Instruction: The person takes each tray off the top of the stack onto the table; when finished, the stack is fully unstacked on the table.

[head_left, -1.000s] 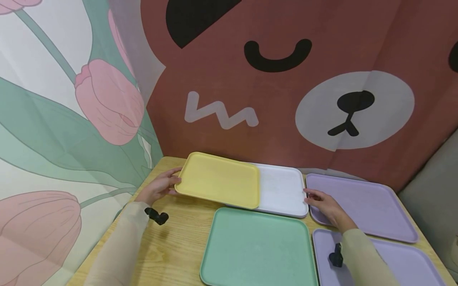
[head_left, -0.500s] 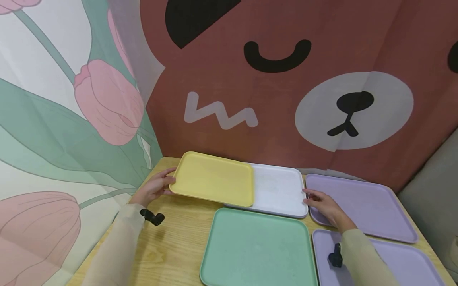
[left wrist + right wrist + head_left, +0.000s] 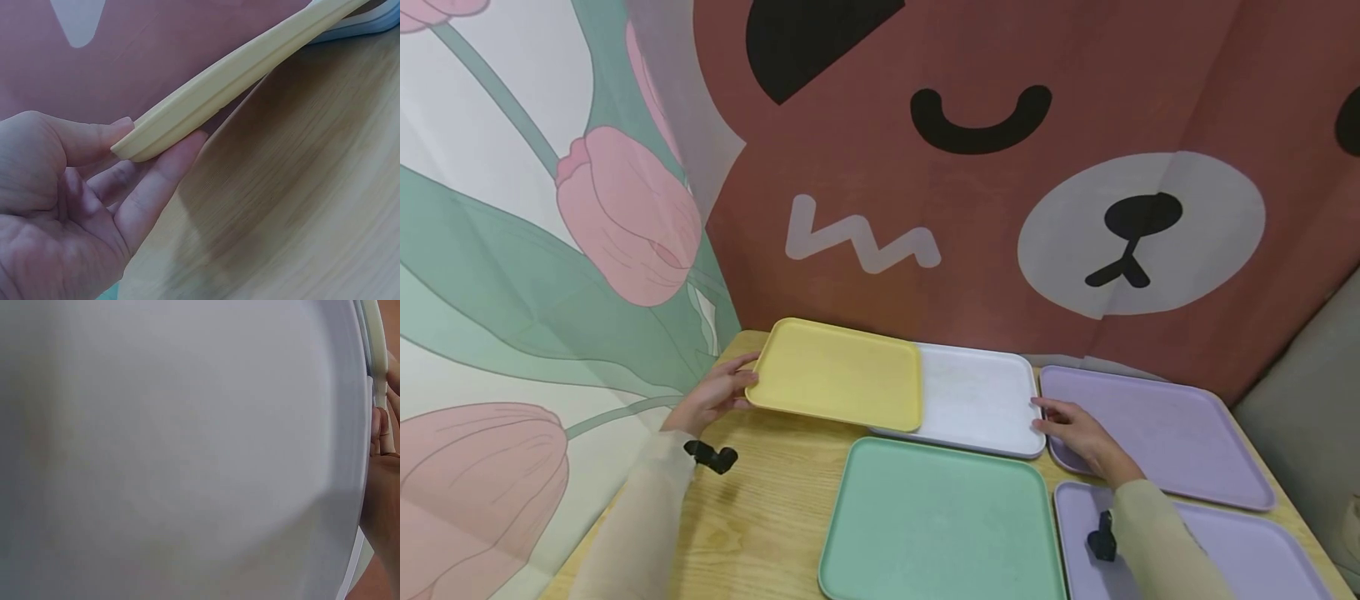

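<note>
Presently | yellow tray (image 3: 837, 375) pinched at left edge by left hand (image 3: 715, 393), tilted, partly covering white tray (image 3: 977, 400) | white tray's right edge touched by right hand (image 3: 1077, 429); grip cannot be told

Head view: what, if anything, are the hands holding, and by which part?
The left hand pinches the yellow tray by its left edge. The right hand is at the right edge of the white tray; whether it grips cannot be told.
</note>
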A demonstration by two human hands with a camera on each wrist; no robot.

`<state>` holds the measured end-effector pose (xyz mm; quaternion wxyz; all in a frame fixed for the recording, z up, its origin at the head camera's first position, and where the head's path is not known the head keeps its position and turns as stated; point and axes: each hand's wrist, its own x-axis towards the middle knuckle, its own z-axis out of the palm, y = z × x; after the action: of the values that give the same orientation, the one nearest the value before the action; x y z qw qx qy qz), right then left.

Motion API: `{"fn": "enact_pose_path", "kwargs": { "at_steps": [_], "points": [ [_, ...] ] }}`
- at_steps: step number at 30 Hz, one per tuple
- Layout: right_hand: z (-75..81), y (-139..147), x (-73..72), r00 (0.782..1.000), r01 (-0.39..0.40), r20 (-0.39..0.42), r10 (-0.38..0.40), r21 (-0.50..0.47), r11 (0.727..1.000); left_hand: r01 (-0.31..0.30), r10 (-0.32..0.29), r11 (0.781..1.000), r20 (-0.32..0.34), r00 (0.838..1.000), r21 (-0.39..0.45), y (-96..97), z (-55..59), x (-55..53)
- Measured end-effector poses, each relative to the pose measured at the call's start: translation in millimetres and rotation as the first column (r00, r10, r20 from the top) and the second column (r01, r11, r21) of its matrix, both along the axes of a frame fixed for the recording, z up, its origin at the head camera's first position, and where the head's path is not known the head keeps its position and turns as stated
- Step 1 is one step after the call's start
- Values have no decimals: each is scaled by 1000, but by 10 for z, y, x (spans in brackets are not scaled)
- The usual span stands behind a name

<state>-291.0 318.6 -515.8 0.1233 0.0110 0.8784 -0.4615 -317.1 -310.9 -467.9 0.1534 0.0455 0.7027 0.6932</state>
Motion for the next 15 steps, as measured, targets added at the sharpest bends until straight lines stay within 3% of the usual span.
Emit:
{"fn": "enact_pose_path", "kwargs": {
  "at_steps": [15],
  "points": [
    [-9,2,-13,1000,14,21,-15,13,1000,19,-20,999,-11,1000,-26,-143,65,27]
  ]
}}
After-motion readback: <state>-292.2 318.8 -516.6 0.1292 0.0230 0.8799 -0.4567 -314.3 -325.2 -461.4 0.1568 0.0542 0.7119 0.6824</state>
